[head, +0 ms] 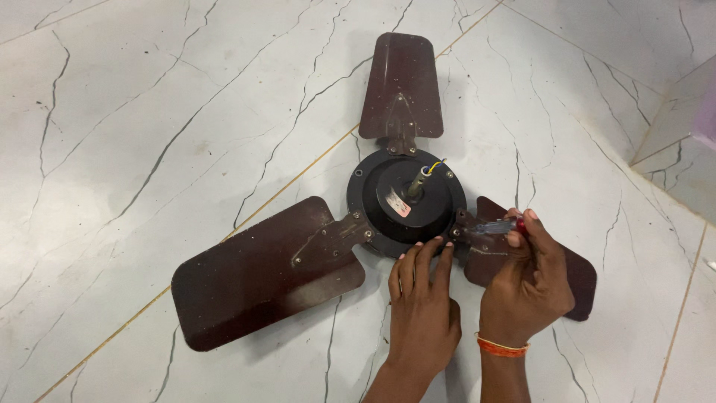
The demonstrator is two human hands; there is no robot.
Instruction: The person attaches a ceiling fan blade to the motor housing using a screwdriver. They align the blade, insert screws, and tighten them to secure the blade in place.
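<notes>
A dark brown three-bladed ceiling fan lies flat on the floor, its black round motor housing (406,201) in the middle with a short shaft and wires sticking up. One blade (403,86) points away, another blade (265,272) lies to the left, and a third blade (582,276) is partly under my hands. My right hand (526,280) is closed on a screwdriver (498,226) with a clear and red handle, its tip at the bracket joining the third blade to the housing. My left hand (423,298) rests with its fingertips on the housing's near rim.
The floor (149,127) is white marble-look tile with dark veins and thin golden joint lines. A low step or wall base (682,142) rises at the right edge. An orange band is on my right wrist.
</notes>
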